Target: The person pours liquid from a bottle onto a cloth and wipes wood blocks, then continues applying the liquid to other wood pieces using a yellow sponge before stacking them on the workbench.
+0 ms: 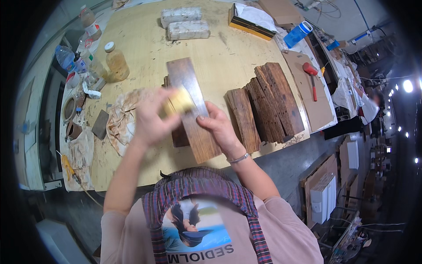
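Observation:
A long dark wooden plank (pixel 190 94) lies on a stack of similar planks in the middle of the plywood tabletop (pixel 145 39). My left hand (pixel 151 119) grips a small yellowish pad (pixel 181 102) and presses it on the plank's top face; the pad and hand are blurred. My right hand (pixel 218 127) holds the plank's right edge near its front end, fingers curled over the side.
More dark planks (pixel 266 101) lie fanned to the right. A stained rag (pixel 123 116) and a grey block (pixel 100 124) sit to the left, with an amber bottle (pixel 116 61) behind. Two pale bricks (pixel 184 24) are at the back. A red-handled tool (pixel 311 77) rests on cardboard.

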Demonstrator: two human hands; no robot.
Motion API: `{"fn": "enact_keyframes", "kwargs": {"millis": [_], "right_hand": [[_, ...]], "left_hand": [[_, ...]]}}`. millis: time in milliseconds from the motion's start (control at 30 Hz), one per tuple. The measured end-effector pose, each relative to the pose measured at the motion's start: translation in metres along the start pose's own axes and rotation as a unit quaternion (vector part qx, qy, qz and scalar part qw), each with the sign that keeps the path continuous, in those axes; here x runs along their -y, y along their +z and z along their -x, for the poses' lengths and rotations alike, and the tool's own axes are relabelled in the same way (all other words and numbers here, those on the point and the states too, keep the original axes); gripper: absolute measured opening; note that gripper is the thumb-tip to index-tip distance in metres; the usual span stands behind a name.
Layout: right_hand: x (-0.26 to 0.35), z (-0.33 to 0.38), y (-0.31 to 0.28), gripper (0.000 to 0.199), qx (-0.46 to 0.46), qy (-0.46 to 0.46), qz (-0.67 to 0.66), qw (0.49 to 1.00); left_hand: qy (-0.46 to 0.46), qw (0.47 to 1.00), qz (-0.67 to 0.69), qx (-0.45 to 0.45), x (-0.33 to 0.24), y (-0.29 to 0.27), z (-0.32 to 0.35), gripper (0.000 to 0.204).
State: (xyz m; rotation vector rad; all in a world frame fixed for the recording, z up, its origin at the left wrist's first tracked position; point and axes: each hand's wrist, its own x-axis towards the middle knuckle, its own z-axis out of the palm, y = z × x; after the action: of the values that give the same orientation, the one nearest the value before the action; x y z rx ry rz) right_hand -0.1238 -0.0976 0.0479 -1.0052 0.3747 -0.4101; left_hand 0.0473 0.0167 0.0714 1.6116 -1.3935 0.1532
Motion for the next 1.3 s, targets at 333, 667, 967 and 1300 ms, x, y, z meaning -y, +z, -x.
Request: {"fn": "enact_keyframes", "kwargs": {"millis": [333,667,967,1300], "right_hand": [[0.018,-0.003,-0.001,0.041,-0.062,-0.125,0.026,0.99],[-0.007,0.002,-0.008,0.042,-0.046,-0.104,0.056,0.992],[-0.029,0.034,-0.005,0.04,0.022,-0.057,0.176,0.983],[-0.029,0.033,-0.007,0.039,0.003,-0.098,0.236,0.967]], "left_hand": [[0.094,0.992,0.051,0.066,-0.023,0.002,0.035,0.052],[0.053,0.997,0.029,0.036,-0.03,-0.013,0.016,0.049],[-0.083,0.991,-0.059,-0.086,0.035,-0.028,-0.047,0.039],[-0.102,0.993,-0.051,-0.029,0.026,-0.031,-0.044,0.037]]}}
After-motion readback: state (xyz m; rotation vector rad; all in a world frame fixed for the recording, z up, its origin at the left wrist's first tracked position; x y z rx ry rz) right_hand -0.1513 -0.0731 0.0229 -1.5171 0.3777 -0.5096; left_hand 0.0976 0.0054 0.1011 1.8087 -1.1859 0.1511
